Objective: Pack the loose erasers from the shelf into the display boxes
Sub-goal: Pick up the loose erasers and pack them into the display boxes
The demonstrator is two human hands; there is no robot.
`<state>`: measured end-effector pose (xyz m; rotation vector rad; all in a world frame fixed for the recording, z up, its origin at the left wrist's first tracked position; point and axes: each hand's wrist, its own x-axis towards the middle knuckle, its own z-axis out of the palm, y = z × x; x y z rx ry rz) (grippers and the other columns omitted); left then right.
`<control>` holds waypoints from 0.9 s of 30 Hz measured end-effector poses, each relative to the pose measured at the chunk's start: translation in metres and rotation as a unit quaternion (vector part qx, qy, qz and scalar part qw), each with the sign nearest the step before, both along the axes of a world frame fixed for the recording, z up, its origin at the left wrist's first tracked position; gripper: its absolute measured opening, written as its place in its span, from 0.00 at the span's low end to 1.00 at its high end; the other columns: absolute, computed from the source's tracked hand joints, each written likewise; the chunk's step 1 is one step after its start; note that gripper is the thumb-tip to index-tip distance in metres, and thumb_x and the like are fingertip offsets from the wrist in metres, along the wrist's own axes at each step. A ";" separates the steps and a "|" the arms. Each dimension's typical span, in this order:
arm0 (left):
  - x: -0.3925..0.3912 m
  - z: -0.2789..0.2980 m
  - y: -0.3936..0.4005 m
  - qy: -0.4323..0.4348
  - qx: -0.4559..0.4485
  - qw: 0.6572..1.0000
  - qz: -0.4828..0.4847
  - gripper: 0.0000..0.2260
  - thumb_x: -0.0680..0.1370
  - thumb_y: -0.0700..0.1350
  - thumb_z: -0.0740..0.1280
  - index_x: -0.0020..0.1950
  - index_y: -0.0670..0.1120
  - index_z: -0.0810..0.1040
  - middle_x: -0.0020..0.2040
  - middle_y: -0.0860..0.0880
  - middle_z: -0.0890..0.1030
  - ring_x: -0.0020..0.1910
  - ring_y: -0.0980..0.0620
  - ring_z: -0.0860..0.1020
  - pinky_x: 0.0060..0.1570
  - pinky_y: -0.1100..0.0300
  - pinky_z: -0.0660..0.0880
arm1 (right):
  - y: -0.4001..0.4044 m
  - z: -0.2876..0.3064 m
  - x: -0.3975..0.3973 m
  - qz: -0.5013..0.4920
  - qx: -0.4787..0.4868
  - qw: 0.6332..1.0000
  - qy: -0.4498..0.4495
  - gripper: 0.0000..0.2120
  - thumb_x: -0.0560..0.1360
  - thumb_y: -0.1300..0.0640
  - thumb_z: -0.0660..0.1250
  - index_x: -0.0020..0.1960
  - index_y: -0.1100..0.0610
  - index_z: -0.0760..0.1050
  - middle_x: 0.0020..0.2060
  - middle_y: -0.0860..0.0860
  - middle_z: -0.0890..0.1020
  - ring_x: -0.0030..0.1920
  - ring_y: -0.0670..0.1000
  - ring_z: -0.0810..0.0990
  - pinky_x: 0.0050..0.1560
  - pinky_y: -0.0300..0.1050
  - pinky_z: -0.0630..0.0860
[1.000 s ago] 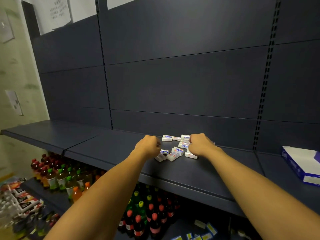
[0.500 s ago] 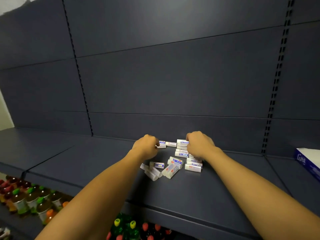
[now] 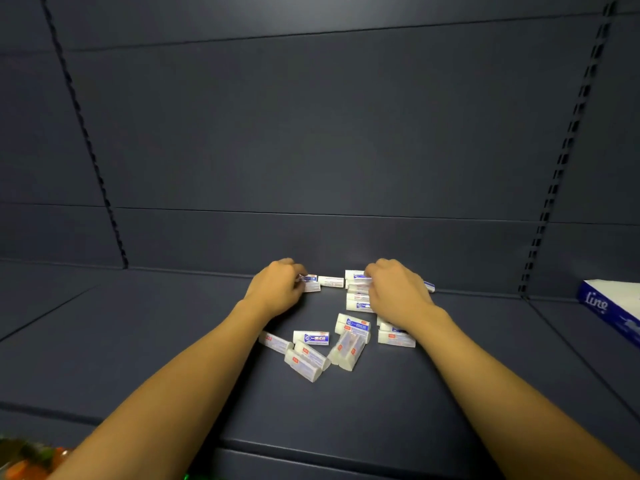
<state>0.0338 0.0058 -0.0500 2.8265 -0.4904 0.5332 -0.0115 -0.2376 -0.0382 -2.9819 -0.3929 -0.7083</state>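
Note:
Several loose white erasers [image 3: 311,338] in blue-and-red paper sleeves lie scattered on the dark shelf [image 3: 138,341], near its back wall. My left hand [image 3: 277,289] is at the left end of the back row, its curled fingers around an eraser [image 3: 309,283] there. My right hand [image 3: 398,292] covers the right side of the pile, fingers curled on erasers [image 3: 358,280] at the back; more show under its wrist. A blue-and-white display box [image 3: 609,310] stands at the far right of the shelf.
The dark back panel [image 3: 311,133] rises right behind the erasers. Slotted uprights [image 3: 568,150] run up it on both sides. Bottles [image 3: 27,462] on a lower shelf peek in at the bottom left corner.
My head has moved closer and turned downward, so the pile looks larger and the bottles have mostly left the view. Both hands have stayed curled over the back erasers.

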 end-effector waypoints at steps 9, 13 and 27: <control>0.016 -0.013 0.010 0.013 -0.050 0.997 -0.050 0.09 0.79 0.48 0.67 0.57 0.50 0.83 0.53 0.51 0.79 0.53 0.49 0.78 0.51 0.53 0.77 | -0.017 0.006 0.003 -0.007 0.052 0.997 -0.048 0.13 0.80 0.57 0.61 0.63 0.53 0.76 0.57 0.48 0.78 0.57 0.50 0.75 0.50 0.48 0.77; 0.020 -0.013 0.012 0.032 -0.075 0.996 -0.045 0.06 0.78 0.48 0.69 0.53 0.52 0.84 0.52 0.51 0.81 0.52 0.49 0.79 0.52 0.53 0.77 | -0.024 -0.001 0.001 0.001 0.064 0.997 -0.034 0.12 0.79 0.57 0.62 0.61 0.52 0.78 0.54 0.47 0.79 0.55 0.48 0.76 0.50 0.45 0.76; 0.014 -0.005 0.012 0.040 -0.048 0.998 -0.030 0.13 0.77 0.46 0.72 0.61 0.54 0.80 0.54 0.53 0.81 0.59 0.51 0.74 0.55 0.50 0.76 | -0.022 0.004 -0.007 0.018 0.075 0.997 0.000 0.09 0.78 0.56 0.65 0.56 0.49 0.80 0.50 0.44 0.80 0.53 0.47 0.76 0.51 0.45 0.75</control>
